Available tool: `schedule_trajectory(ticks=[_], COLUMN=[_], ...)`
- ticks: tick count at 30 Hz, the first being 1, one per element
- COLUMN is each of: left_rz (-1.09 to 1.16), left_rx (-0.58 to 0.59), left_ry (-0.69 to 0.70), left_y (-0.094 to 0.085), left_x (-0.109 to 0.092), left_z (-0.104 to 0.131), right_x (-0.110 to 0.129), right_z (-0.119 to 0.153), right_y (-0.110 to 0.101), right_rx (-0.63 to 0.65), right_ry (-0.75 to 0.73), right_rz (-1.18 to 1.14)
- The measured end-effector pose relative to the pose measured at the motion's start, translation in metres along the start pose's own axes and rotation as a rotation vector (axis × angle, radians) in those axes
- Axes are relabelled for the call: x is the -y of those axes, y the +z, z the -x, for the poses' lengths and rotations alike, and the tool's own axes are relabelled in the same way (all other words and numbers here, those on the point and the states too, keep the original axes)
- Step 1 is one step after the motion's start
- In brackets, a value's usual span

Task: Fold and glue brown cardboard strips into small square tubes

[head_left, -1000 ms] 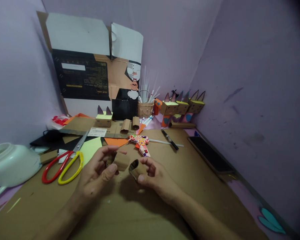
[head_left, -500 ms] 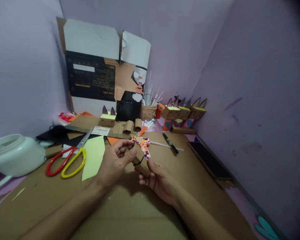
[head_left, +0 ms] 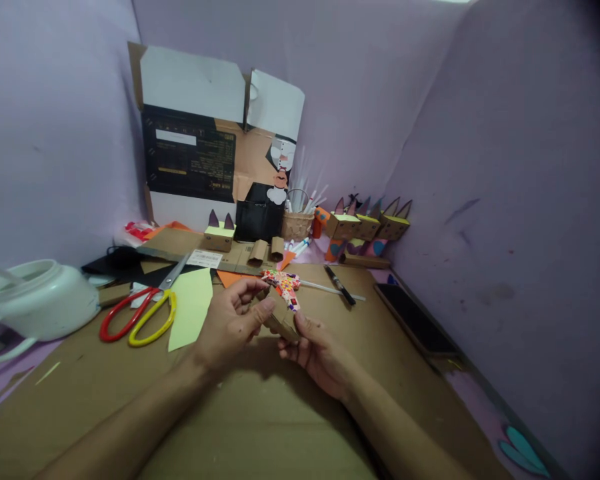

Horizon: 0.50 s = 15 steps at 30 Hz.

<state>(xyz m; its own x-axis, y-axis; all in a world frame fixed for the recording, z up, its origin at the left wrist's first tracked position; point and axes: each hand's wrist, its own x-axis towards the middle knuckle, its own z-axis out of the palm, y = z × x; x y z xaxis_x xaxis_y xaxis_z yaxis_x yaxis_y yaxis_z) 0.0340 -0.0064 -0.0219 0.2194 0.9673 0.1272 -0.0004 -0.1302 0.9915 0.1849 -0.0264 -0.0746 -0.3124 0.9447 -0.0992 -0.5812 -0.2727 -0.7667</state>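
Between both hands, above the table, is a small folded piece of brown cardboard point(head_left: 282, 323). My left hand point(head_left: 236, 319) pinches its upper left end between thumb and fingers. At the lower right end, my right hand point(head_left: 317, 350) grips it with the thumb on top and the fingers curled below. Just behind the cardboard lies a bright patterned hot glue gun point(head_left: 286, 285), its handle partly hidden by the cardboard and fingers. A translucent glue stick point(head_left: 325, 288) sticks out of its back to the right.
Red-and-yellow-handled scissors point(head_left: 153, 313) and pale green paper point(head_left: 191, 310) lie left, near a white pot point(head_left: 43, 300). Right are a black marker point(head_left: 340, 285) and a phone point(head_left: 415, 320). Cardboard animal heads point(head_left: 344, 225), a basket of sticks point(head_left: 298, 225) and a flattened box point(head_left: 190, 80) stand behind.
The cardboard piece has turned slightly in my hands, and a dark band across it no longer shows. Both hands keep their grip. The whole view has shifted a little.
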Motion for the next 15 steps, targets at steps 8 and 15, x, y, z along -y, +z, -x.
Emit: schedule_trajectory(ticks=[8,15], left_rz=[-0.037,-0.078], left_rx=[0.018,0.055], left_ry=[0.04,0.038], left_y=[-0.0027,-0.0036], left_x=[0.0016,0.0023], left_z=[0.0027,0.0034], right_x=[-0.0003,0.0002], right_z=[0.0011,0.002], right_y=[0.0013,0.0035], right_rx=[0.022,0.016], right_ry=[0.006,0.0], right_rz=[0.01,0.036])
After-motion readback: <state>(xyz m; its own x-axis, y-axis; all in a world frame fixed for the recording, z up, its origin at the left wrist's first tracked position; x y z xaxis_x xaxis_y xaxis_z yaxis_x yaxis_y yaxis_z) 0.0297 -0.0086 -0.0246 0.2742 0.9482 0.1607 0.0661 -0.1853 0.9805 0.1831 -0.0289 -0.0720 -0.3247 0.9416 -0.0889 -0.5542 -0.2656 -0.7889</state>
